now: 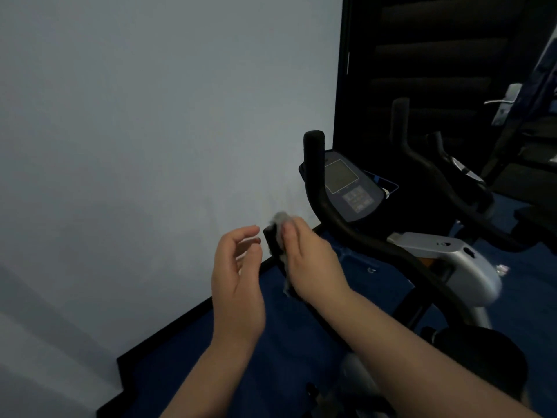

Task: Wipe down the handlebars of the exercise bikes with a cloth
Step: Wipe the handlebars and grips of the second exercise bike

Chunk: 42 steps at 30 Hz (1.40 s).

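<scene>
A black handlebar [355,233] curves up from the exercise bike in front of me, its far grip standing upright by the console [346,188]. The near-left grip end [272,241] points toward the wall. My right hand [310,257] is wrapped around that grip with a small grey cloth [281,220] bunched under the fingers. My left hand [238,276] hovers just left of the grip end, fingers curled and apart, holding nothing.
A pale wall [150,146] fills the left side, with a black skirting [168,327] above blue flooring. A second bike's handlebar [437,173] stands to the right. A door with a metal lever handle [501,101] is at the far right. The bike's grey frame [461,260] sits below the console.
</scene>
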### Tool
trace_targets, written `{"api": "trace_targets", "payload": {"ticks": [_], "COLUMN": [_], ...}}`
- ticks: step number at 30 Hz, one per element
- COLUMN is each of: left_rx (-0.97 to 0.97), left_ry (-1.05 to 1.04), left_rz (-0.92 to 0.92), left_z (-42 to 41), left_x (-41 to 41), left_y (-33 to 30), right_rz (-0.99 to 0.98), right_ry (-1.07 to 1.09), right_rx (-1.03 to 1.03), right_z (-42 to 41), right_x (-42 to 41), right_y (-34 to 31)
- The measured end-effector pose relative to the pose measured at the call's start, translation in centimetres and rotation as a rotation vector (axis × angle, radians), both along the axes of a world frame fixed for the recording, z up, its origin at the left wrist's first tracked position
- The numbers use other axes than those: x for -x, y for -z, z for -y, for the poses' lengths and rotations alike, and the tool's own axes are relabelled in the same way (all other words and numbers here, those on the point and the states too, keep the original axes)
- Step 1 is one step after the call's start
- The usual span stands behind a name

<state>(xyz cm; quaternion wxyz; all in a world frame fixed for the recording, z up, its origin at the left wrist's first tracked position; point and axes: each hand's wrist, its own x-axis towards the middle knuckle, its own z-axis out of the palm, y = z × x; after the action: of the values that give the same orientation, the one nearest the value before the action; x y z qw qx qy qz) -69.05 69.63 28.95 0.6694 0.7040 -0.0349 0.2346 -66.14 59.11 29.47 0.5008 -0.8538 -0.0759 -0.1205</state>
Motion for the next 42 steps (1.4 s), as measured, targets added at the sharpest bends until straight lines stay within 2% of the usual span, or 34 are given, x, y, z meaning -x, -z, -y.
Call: {"api": "trace_targets", "payload": {"ticks": [3, 5, 7, 9, 12, 14, 16, 17, 20, 22, 23, 25, 27, 28, 31, 34, 38, 42], "left_rx": [0.011, 0.007, -0.008, -0.023, -0.023, -0.015, -0.008, -0.009, -0.024, -0.034, -0.037, -0.043, -0.039, -0.033, -0.058, -0.251, -0.492, -0.53], "left_ry": [0.009, 0.03, 0.063, 0.066, 0.029, 0.032, 0.048, 0.057, 0.08, 0.087, 0.087, 0.081, 0.084, 0.082, 0.096, 0.141, 0.262, 0.303], "left_rz": [-0.007, -0.007, -0.011, -0.008, 0.004, 0.01, 0.006, 0.005, -0.004, -0.019, -0.022, -0.019, -0.02, -0.018, 0.011, 0.121, 0.195, 0.207], "left_z": [0.2, 0.4, 0.3, 0.1, -0.4, -0.7, -0.9, -1.0, -1.2, -1.2, -1.2, -1.1, -0.8, -0.7, -0.6, -0.8, -0.9, -0.3], "left_x": [0.0, 0.0, 0.1, -0.1, -0.7, -0.8, -0.7, -0.6, -0.5, -0.6, -0.6, -0.5, -0.5, -0.5, -0.6, -1.3, -3.2, -4.4], "left_y": [-0.1, 0.1, 0.4, 0.4, -0.1, -0.3, -0.3, -0.3, 0.2, 0.4, 0.5, 0.5, 0.5, 0.5, 0.5, 0.0, -0.5, -0.1], "right_rz": [0.096, 0.134, 0.089, 0.001, -0.159, -0.105, 0.026, 0.083, 0.249, 0.205, 0.122, -0.099, -0.138, -0.106, 0.117, 0.266, 0.127, 0.141], "right_ry": [0.064, 0.091, 0.141, 0.141, 0.088, 0.134, 0.165, 0.159, 0.192, 0.156, 0.107, 0.046, 0.131, 0.194, 0.329, 0.283, 0.318, 0.334], "right_rx": [0.092, 0.292, 0.431, 0.358, 0.118, -0.03, -0.068, -0.016, 0.345, 0.425, 0.37, 0.112, -0.104, -0.111, 0.183, 0.418, 0.374, 0.686], "right_z": [-1.3, -0.6, 1.0, 2.0, 0.9, -0.8, -1.3, -1.0, 0.7, 1.2, 1.1, 0.3, -0.7, -1.2, -1.1, 1.5, 0.2, -0.8], "right_x": [0.4, 2.4, 4.5, 4.5, 1.5, 0.1, 1.0, 2.1, 5.0, 4.7, 4.2, 2.6, 1.1, 1.1, 4.3, 7.5, 5.3, 5.0], "right_y": [-0.7, 0.8, 2.1, 2.3, -0.1, -0.9, -0.4, 0.3, 2.7, 2.4, 1.6, -0.5, -1.2, -1.3, 0.8, 3.6, 2.7, 3.1]}}
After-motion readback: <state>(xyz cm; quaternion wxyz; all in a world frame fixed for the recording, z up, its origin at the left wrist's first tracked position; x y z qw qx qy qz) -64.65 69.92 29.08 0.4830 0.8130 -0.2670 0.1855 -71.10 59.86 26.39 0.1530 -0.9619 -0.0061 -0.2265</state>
